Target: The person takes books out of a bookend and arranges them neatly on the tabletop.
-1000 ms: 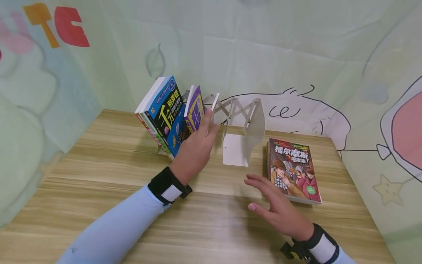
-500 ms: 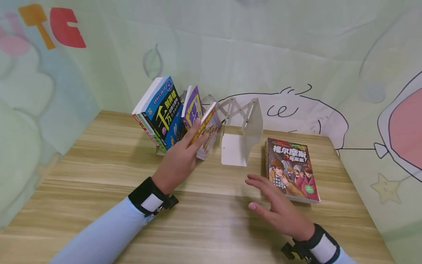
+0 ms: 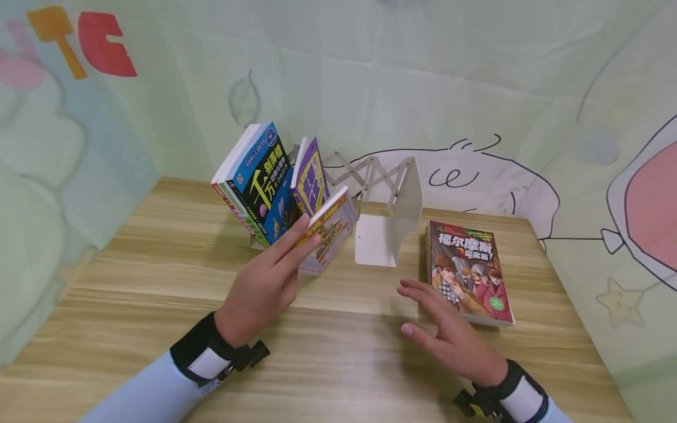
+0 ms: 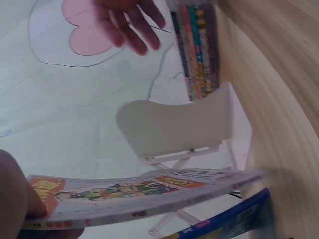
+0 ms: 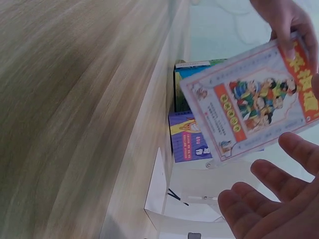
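My left hand (image 3: pixel 261 285) pinches a thin book (image 3: pixel 332 230) by one edge between thumb and fingers, tilted in front of the expandable bookend rack. Its pale cover, with a red-and-yellow title band and a cartoon group of children, faces the right wrist camera (image 5: pixel 256 102). Behind it, a purple-and-yellow book (image 3: pixel 312 176) leans in the rack beside larger blue-and-black books (image 3: pixel 267 182). My right hand (image 3: pixel 457 341) hovers over the table with fingers spread and nothing held, just left of a stack of books (image 3: pixel 471 267) with a dark red comic-style cover on top.
The white metal end plate (image 3: pixel 409 194) of the rack stands upright at the right, its flat base (image 3: pixel 375 241) on the wooden table (image 3: pixel 338 364). Folding lattice bars (image 3: pixel 346 167) link it to the left part. A printed cloth wall (image 3: pixel 349 88) rises behind the table.
My left hand has drawn the thin book out from beside the purple book, toward me and to the left. The right hand has stayed nearly still.
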`<state>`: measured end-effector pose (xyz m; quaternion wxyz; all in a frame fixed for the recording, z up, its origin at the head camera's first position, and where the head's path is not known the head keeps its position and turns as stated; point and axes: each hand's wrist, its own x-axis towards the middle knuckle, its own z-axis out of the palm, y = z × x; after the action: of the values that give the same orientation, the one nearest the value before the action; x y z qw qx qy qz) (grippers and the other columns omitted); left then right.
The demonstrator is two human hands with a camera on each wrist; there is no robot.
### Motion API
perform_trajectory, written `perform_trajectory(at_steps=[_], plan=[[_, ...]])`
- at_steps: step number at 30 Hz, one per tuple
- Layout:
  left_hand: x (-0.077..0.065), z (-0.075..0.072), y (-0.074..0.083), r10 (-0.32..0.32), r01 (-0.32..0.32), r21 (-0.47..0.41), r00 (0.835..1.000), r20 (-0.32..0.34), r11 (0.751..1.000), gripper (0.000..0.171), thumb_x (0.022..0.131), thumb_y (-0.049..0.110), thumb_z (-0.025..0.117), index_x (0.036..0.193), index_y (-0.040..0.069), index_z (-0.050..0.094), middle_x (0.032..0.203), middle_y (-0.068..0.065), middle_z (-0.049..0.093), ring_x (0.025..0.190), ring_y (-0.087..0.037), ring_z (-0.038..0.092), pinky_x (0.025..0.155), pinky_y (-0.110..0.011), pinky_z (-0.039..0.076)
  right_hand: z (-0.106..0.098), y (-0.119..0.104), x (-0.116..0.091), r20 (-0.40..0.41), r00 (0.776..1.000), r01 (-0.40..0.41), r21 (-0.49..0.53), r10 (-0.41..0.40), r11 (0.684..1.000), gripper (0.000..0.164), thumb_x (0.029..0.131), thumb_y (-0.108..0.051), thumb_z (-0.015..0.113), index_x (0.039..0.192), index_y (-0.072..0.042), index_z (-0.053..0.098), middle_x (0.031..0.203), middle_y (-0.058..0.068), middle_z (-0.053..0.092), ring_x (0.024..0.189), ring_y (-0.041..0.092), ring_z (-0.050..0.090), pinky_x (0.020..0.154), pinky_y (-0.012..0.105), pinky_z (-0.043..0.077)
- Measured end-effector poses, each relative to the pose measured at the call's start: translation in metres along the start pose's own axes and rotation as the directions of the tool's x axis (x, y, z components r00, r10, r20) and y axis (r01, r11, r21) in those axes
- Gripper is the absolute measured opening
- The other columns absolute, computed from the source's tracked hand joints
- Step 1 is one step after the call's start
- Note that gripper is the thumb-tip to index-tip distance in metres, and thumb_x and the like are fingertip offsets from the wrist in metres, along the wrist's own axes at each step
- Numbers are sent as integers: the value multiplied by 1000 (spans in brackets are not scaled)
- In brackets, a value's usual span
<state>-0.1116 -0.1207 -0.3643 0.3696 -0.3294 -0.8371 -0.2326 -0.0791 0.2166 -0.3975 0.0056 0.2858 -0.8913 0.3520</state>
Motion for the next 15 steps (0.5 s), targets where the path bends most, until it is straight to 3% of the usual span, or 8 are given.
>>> perform_trajectory(at_steps=[5, 9, 11, 15], plan=[[1, -24, 12, -36, 36, -41, 999, -9, 999, 64, 73, -23, 68, 129, 6, 68, 152, -6, 50, 110, -26, 69, 59, -24, 53, 0, -2, 3, -3, 1000, -25, 12, 25, 1000, 58, 98, -25, 65, 150, -30, 41, 157, 0, 40, 142, 27, 41, 107, 57, 43], [0, -39, 20, -18, 19, -119, 1000, 10, 993, 68, 71, -23, 71, 132, 7, 65, 151, -5, 51, 115, -25, 67, 66, -23, 57, -1, -4, 5, -29, 999, -40, 52, 42, 998, 66, 96, -23, 68, 153, -28, 34, 157, -1, 38, 140, 24, 43, 109, 51, 43], [-1, -42, 23, 24, -19, -177, 999, 25, 984, 64, 77, -20, 65, 135, 7, 63, 151, -4, 51, 119, -24, 65, 67, -22, 56, -1, -6, 5, -47, 998, -37, 86, 41, 996, 76, 94, -19, 71, 156, -27, 27, 157, 2, 38, 139, 25, 44, 109, 48, 43], [-2, -41, 29, 187, -178, -290, 982, 4, 940, 41, 97, -4, 48, 134, 6, 63, 148, -6, 54, 117, -22, 66, 73, -23, 58, -1, -8, 4, -40, 999, -26, 93, 30, 995, 97, 90, -19, 76, 160, -26, 9, 158, 5, 37, 141, 28, 43, 112, 42, 41]])
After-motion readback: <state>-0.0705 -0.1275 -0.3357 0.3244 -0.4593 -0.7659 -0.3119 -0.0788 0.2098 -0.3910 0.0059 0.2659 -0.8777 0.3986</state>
